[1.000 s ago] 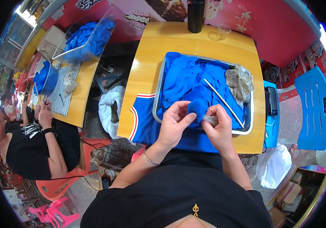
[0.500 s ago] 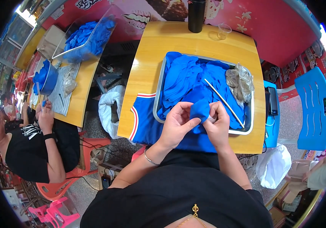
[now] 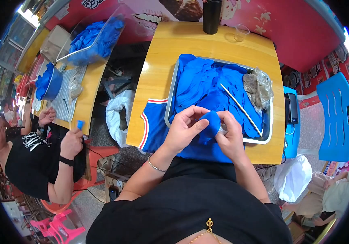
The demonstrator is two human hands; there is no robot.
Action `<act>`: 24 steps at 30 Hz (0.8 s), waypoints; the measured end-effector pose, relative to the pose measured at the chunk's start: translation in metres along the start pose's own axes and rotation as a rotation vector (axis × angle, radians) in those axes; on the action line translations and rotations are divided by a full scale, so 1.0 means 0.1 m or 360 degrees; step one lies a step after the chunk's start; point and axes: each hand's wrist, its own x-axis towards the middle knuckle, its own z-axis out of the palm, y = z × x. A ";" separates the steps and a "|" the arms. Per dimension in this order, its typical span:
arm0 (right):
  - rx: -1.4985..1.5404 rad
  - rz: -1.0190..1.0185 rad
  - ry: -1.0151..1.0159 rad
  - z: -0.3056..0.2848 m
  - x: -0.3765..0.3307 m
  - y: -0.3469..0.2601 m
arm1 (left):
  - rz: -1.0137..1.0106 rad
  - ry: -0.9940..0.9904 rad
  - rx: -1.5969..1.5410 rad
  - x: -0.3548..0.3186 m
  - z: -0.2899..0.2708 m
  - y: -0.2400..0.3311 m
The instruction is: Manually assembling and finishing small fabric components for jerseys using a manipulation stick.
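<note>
A small piece of blue cloth [image 3: 211, 123] is stretched between my two hands over the near edge of the tray. My left hand [image 3: 185, 129] pinches its left side, thumb on top. On the other side, my right hand [image 3: 230, 135] grips it with bent fingers; something whitish shows by those fingers, too small to name. Beneath lies a metal tray [image 3: 170, 95] heaped with flat blue cloth pieces [image 3: 195, 87]. A thin pale stick [image 3: 241, 109] rests slantwise across the heap. Blue fabric with red and white trim [image 3: 153, 124] spreads over the table's near edge.
A crumpled clear bag [image 3: 258, 87] with brownish contents sits in the tray's right side. Behind stand a black cylinder [image 3: 211, 18] and a clear cup [image 3: 240, 33]. A co-worker [image 3: 28, 162] sits left, near a blue bucket [image 3: 52, 83]. A blue chair [image 3: 335, 118] stands right.
My hands have shifted slightly and the blue cloth between them has turned, showing a broader face. The co-worker's hands have moved apart, one swinging right with a small blue thing.
</note>
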 end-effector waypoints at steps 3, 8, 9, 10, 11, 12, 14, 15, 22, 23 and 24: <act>0.0245 0.0086 0.0020 0.02 -0.04 0.06 | 0.0098 -0.0069 0.0050 0.02 0.00 -0.05; 0.0269 0.0203 0.0257 0.05 0.00 -0.04 | 0.0008 -0.0032 0.0045 0.01 0.01 -0.13; 0.0271 0.0220 0.0316 0.05 0.01 -0.06 | 0.0022 0.0001 0.0043 0.02 0.01 -0.13; 0.0273 0.0221 0.0316 0.04 0.00 -0.09 | 0.0021 0.0002 0.0044 0.02 0.02 -0.14; 0.0254 0.0322 0.0292 0.02 -0.01 -0.11 | 0.0013 0.0047 -0.0025 0.02 0.02 -0.14; 0.0235 0.0424 0.0268 0.01 -0.02 -0.12 | 0.0005 0.0093 -0.0094 0.02 0.02 -0.14; 0.0161 0.0389 0.0196 -0.05 -0.04 -0.08 | -0.0007 0.0127 -0.0129 0.03 0.03 -0.13; 0.0087 0.0353 0.0123 -0.06 -0.05 -0.06 | -0.0017 0.0163 -0.0163 0.03 0.03 -0.12; 0.1110 0.0709 -0.0062 -0.11 -0.04 -0.01 | -0.0270 0.0160 -0.0541 0.05 0.04 -0.09; 0.1110 0.0709 -0.0059 -0.10 -0.04 -0.01 | -0.0290 0.0145 -0.0567 0.05 0.03 -0.10; 0.1123 0.0723 -0.0017 -0.09 -0.04 -0.02 | -0.0310 0.0131 -0.0592 0.05 0.03 -0.10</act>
